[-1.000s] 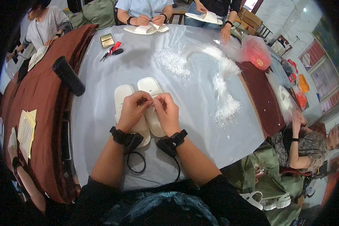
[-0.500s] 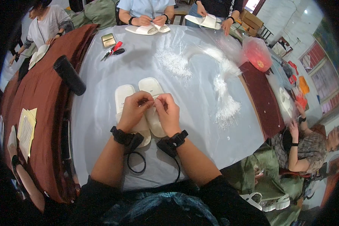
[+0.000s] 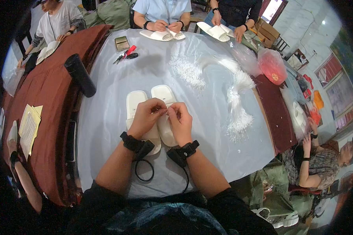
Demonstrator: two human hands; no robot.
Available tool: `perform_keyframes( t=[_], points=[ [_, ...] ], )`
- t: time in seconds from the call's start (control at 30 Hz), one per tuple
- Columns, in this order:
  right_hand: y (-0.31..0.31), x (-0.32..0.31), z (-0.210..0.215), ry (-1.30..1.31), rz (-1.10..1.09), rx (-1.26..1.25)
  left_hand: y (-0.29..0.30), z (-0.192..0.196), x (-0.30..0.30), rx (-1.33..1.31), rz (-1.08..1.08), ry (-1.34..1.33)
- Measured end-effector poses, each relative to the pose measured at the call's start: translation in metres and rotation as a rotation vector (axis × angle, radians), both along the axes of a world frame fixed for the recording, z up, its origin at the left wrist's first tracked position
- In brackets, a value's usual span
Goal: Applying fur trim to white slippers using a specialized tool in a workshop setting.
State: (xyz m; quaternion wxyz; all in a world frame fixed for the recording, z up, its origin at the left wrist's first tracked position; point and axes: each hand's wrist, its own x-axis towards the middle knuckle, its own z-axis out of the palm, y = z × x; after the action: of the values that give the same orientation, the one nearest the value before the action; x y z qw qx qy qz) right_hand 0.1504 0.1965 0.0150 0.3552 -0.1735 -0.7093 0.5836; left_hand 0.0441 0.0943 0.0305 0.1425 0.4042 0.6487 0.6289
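A person seated at a round table (image 3: pixel 208 129) covered in pale plastic sheeting works over a pair of white slippers (image 3: pixel 150 113) lying side by side, toes pointing away, in the middle of the table just in front of them. The left hand (image 3: pixel 145 117) and right hand (image 3: pixel 180 122) rest on top of the slippers and hide their middle and heel parts; only the toe ends and a bit of the heels show. The thumbs and forefingers of both hands are pinched together where the hands meet, above the gap between the slippers; whatever they pinch is too small to make out. Each wrist wears a black strap with a dangling cable. Beyond the slippers lie heaps of thin white plastic strands (image 3: pixel 233 100), a red-handled pair of scissors (image 3: pixel 125 55) and a black cylinder (image 3: pixel 80 75) at the left edge. Other people sit across the table with white slippers of their own, their heads cut off by the picture's rim.
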Motion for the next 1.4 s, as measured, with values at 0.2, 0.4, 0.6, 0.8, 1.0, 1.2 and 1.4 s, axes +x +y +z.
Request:
perform_keyframes(
  t=[0.2, 0.4, 0.6, 0.8, 1.0, 1.2, 1.4],
  points=[
    [0.002, 0.001, -0.001, -0.003, 0.005, 0.006, 0.001, 0.004, 0.003, -0.043, 0.025, 0.015],
    [0.002, -0.001, 0.0, -0.008, 0.003, 0.007, 0.0, 0.003, 0.0, -0.047, -0.007, -0.03],
    [-0.001, 0.001, 0.005, -0.017, 0.009, 0.008, 0.001, -0.004, -0.004, -0.017, -0.005, 0.04],
    [0.001, 0.003, 0.002, 0.002, 0.017, -0.008, 0.0, 0.005, 0.002, 0.016, -0.018, -0.005],
    [-0.001, 0.001, 0.0, 0.06, 0.013, -0.099, -0.002, 0.004, 0.0, -0.037, -0.026, 0.025],
    [-0.003, 0.0, 0.004, 0.032, 0.017, -0.031, -0.003, 0.007, 0.002, -0.037, 0.004, 0.026],
    [-0.002, -0.001, 0.002, -0.008, 0.019, -0.042, -0.002, 0.005, 0.001, -0.025, 0.024, 0.086]
  ],
)
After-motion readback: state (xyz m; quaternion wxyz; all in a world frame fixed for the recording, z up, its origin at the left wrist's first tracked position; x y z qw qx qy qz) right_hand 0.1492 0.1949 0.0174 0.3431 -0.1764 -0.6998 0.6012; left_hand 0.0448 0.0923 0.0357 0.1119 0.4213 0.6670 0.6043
